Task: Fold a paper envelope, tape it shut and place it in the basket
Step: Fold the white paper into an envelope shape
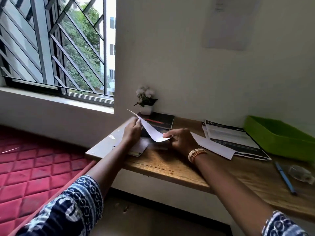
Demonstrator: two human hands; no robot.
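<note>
A white sheet of paper (150,129) is held up above the left part of the wooden desk (170,166). My left hand (132,132) pinches its far upper edge and my right hand (180,139) pinches its near lower corner. The sheet sags between them. A green basket (279,138) stands at the desk's right end against the wall. A clear tape dispenser (300,172) lies near the desk's right front, beside a blue pen (284,178).
A white envelope-like paper (213,145) and printed sheets (235,138) lie right of my hands. A dark book (162,120) and a small potted plant (146,101) sit at the back. More papers (139,148) lie under my left hand. A red mattress (34,167) is on the left.
</note>
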